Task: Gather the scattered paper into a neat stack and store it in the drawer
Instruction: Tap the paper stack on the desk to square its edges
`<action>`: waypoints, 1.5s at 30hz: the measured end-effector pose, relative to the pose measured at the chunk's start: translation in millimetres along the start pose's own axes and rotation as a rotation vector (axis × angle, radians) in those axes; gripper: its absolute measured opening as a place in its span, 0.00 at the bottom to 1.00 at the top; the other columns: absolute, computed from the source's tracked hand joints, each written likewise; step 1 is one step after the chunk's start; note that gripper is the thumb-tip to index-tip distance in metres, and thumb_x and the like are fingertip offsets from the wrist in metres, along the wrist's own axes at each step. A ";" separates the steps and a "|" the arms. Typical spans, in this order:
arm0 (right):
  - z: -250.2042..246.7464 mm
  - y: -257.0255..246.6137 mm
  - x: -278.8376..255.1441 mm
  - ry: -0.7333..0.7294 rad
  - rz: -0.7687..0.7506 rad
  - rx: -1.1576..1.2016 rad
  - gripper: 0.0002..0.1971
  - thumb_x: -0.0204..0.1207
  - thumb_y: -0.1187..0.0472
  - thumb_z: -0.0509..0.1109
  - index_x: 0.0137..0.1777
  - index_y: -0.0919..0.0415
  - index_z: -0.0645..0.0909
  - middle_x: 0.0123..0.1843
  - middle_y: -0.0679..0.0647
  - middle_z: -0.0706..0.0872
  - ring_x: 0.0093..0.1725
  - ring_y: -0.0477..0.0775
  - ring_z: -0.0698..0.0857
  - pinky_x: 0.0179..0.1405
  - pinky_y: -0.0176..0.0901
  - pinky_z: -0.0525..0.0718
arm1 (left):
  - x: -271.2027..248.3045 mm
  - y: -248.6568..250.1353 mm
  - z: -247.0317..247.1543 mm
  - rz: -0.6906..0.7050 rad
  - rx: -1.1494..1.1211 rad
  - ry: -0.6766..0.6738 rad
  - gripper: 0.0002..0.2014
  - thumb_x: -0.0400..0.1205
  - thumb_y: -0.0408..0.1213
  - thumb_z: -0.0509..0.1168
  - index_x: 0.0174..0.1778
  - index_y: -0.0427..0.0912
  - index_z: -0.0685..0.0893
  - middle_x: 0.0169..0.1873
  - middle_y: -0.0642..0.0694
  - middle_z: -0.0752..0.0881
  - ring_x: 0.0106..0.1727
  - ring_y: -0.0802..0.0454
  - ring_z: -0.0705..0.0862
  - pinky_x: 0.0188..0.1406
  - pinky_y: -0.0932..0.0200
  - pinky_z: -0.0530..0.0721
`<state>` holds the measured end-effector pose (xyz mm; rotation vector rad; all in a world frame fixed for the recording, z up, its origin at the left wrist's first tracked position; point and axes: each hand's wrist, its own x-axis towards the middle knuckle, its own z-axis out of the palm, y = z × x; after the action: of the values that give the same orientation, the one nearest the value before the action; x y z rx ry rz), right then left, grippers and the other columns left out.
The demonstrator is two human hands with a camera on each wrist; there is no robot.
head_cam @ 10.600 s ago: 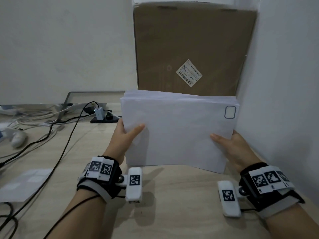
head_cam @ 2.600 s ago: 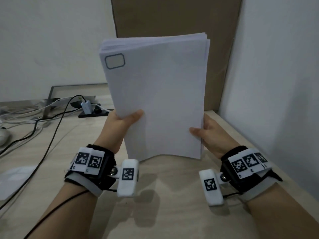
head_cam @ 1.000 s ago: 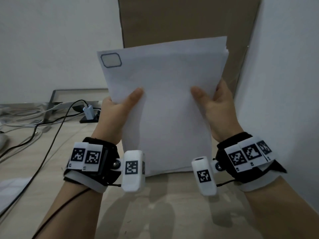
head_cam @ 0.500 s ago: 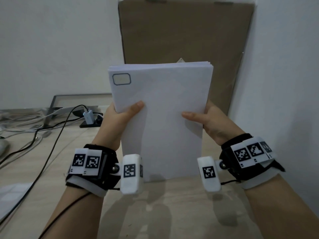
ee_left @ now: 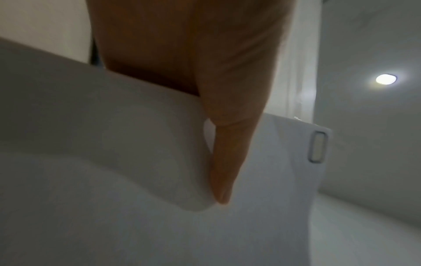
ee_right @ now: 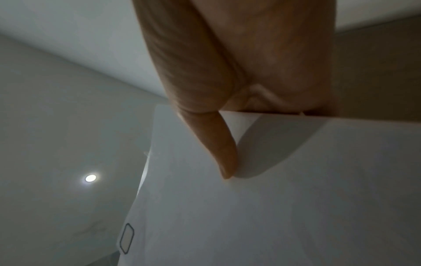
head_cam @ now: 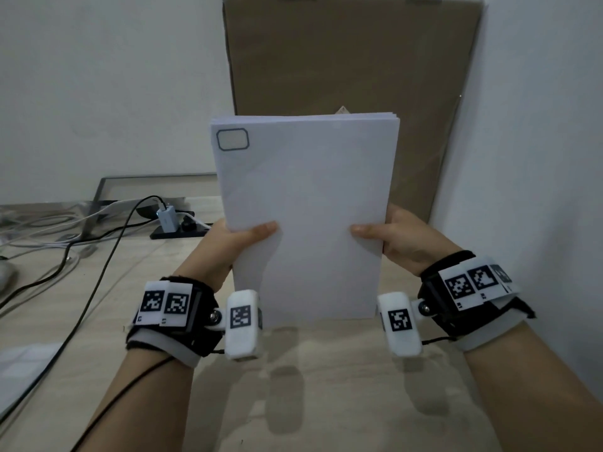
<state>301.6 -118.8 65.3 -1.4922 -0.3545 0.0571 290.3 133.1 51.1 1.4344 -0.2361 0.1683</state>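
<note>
While both hands [head_cam: 326, 238] grip its sides, the white paper stack [head_cam: 305, 197] stands upright, edges squared.

A light wood-grain desk [head_cam: 326, 386] carries everything. A tall brown cardboard box [head_cam: 342, 76] stands at its far edge, in the corner. At far left lie black and white cables [head_cam: 81, 243], a small grey adapter [head_cam: 167, 218] on a dark base, and a flat white sheet [head_cam: 23, 363] near the front-left edge.

Black wristbands [head_cam: 202, 316], white tagged camera pods [head_cam: 243, 324]
</note>
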 end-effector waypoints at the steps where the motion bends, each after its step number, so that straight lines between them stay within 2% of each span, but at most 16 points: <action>1: -0.4 2.5 0.6 -0.005 0.014 -0.004 0.25 0.72 0.75 0.69 0.70 0.64 0.74 0.58 0.53 0.88 0.52 0.48 0.88 0.54 0.39 0.87 | 0.3 -5.2 -1.0 -0.030 -0.010 -0.006 0.16 0.67 0.35 0.74 0.51 0.44 0.87 0.45 0.49 0.92 0.44 0.53 0.90 0.43 0.60 0.89; 7: -1.9 4.4 3.7 -0.039 0.049 -0.048 0.25 0.75 0.78 0.66 0.70 0.61 0.73 0.60 0.55 0.86 0.56 0.51 0.86 0.56 0.39 0.86 | 4.5 -15.2 0.5 -0.043 -0.032 0.078 0.07 0.74 0.28 0.73 0.46 0.41 0.89 0.43 0.46 0.93 0.42 0.51 0.91 0.48 0.57 0.90; 11: 2.1 8.6 -2.3 0.018 0.105 -0.047 0.24 0.75 0.77 0.66 0.71 0.63 0.73 0.60 0.57 0.86 0.57 0.54 0.86 0.56 0.43 0.85 | 0.1 -15.7 3.5 -0.015 -0.051 0.149 0.07 0.73 0.28 0.74 0.46 0.37 0.89 0.40 0.45 0.93 0.40 0.50 0.91 0.41 0.57 0.90; 14: 0.3 7.3 -17.6 0.006 0.197 -0.083 0.21 0.77 0.74 0.67 0.69 0.64 0.76 0.60 0.57 0.86 0.54 0.52 0.86 0.57 0.43 0.85 | -9.1 -13.3 9.8 -0.025 -0.077 0.170 0.07 0.73 0.28 0.74 0.47 0.36 0.88 0.40 0.44 0.93 0.39 0.49 0.91 0.39 0.57 0.90; 16: -2.7 1.0 -34.7 -0.009 0.232 -0.153 0.16 0.78 0.70 0.68 0.64 0.59 0.79 0.55 0.51 0.88 0.50 0.46 0.88 0.53 0.40 0.86 | -19.9 -9.1 16.6 -0.043 -0.103 0.172 0.07 0.74 0.28 0.74 0.47 0.36 0.88 0.40 0.44 0.93 0.39 0.48 0.91 0.40 0.56 0.90; 19: -6.7 -8.0 -66.0 -0.040 0.238 -0.244 0.16 0.79 0.63 0.69 0.67 0.59 0.79 0.60 0.54 0.88 0.57 0.52 0.88 0.60 0.48 0.86 | -35.2 2.2 27.5 -0.085 -0.191 0.177 0.11 0.75 0.30 0.74 0.53 0.35 0.87 0.46 0.41 0.92 0.44 0.44 0.91 0.41 0.54 0.90; 21: -6.9 -13.3 -89.4 0.001 0.201 -0.227 0.13 0.80 0.61 0.68 0.64 0.55 0.80 0.57 0.50 0.90 0.57 0.50 0.89 0.59 0.48 0.86 | -44.8 12.1 34.2 -0.126 -0.264 0.157 0.15 0.76 0.32 0.73 0.59 0.35 0.86 0.51 0.39 0.91 0.50 0.41 0.90 0.46 0.50 0.89; 23: -5.0 -22.3 -117.2 0.076 0.154 -0.234 0.09 0.80 0.60 0.68 0.57 0.47 0.79 0.52 0.43 0.90 0.51 0.42 0.90 0.50 0.38 0.88 | -59.9 24.3 43.9 -0.174 -0.303 0.124 0.18 0.76 0.32 0.73 0.62 0.35 0.85 0.55 0.37 0.90 0.55 0.38 0.89 0.55 0.45 0.87; 24: -4.4 -24.0 -124.9 0.113 0.129 -0.261 0.10 0.80 0.60 0.69 0.57 0.46 0.79 0.52 0.42 0.90 0.50 0.41 0.90 0.47 0.35 0.87 | -64.9 27.5 48.3 -0.197 -0.309 0.106 0.19 0.76 0.32 0.73 0.64 0.35 0.84 0.57 0.36 0.89 0.57 0.37 0.88 0.58 0.42 0.85; 26: -3.4 -29.9 -148.2 0.205 0.076 -0.323 0.12 0.79 0.61 0.70 0.61 0.51 0.79 0.57 0.47 0.88 0.52 0.45 0.89 0.51 0.40 0.88 | -82.5 36.0 59.7 -0.248 -0.314 0.057 0.22 0.76 0.33 0.73 0.67 0.34 0.82 0.60 0.34 0.87 0.58 0.35 0.87 0.60 0.38 0.84; 28: -2.4 -35.1 -170.7 0.290 0.063 -0.332 0.16 0.79 0.63 0.69 0.66 0.56 0.77 0.60 0.50 0.87 0.55 0.49 0.88 0.56 0.46 0.87 | -99.6 43.2 68.3 -0.314 -0.310 -0.002 0.21 0.79 0.33 0.70 0.68 0.34 0.81 0.57 0.34 0.88 0.53 0.36 0.89 0.48 0.41 0.89; 30: -1.2 -41.8 -195.5 0.326 0.065 -0.302 0.16 0.80 0.66 0.68 0.66 0.55 0.78 0.57 0.48 0.88 0.53 0.46 0.88 0.52 0.39 0.87 | -115.2 51.2 75.0 -0.388 -0.266 -0.071 0.17 0.81 0.35 0.68 0.65 0.35 0.82 0.48 0.36 0.91 0.41 0.40 0.92 0.33 0.48 0.89; 32: -0.9 -48.8 -222.7 0.360 0.076 -0.273 0.16 0.80 0.68 0.67 0.67 0.56 0.78 0.58 0.50 0.88 0.54 0.46 0.87 0.52 0.38 0.86 | -133.2 59.3 80.4 -0.439 -0.199 -0.141 0.15 0.83 0.36 0.66 0.65 0.37 0.81 0.49 0.37 0.90 0.37 0.43 0.92 0.28 0.52 0.88; 37: -0.5 -58.0 -278.4 0.470 0.110 -0.213 0.18 0.80 0.67 0.67 0.70 0.62 0.76 0.61 0.53 0.85 0.58 0.54 0.86 0.59 0.45 0.82 | -187.3 57.2 93.4 -0.463 -0.076 -0.315 0.20 0.83 0.36 0.64 0.72 0.39 0.76 0.64 0.37 0.85 0.58 0.39 0.87 0.48 0.48 0.89; 41: 3.9 -60.8 -319.9 0.506 0.157 -0.201 0.17 0.80 0.67 0.67 0.69 0.64 0.76 0.62 0.54 0.85 0.58 0.55 0.85 0.59 0.46 0.82 | -240.4 51.6 107.9 -0.373 -0.017 -0.374 0.21 0.81 0.33 0.68 0.71 0.43 0.74 0.62 0.41 0.87 0.57 0.45 0.88 0.47 0.54 0.89; 45: 14.9 -61.7 -366.6 0.489 0.219 -0.272 0.17 0.81 0.67 0.66 0.70 0.65 0.75 0.62 0.54 0.84 0.57 0.54 0.84 0.55 0.42 0.80 | -288.6 48.9 116.8 -0.357 0.035 -0.335 0.20 0.82 0.32 0.66 0.71 0.37 0.76 0.62 0.38 0.87 0.57 0.43 0.88 0.52 0.53 0.89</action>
<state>-60.8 -202.8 54.4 -1.7491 0.2052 -0.1869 -7.7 31.5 36.6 1.5111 -0.2468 -0.3635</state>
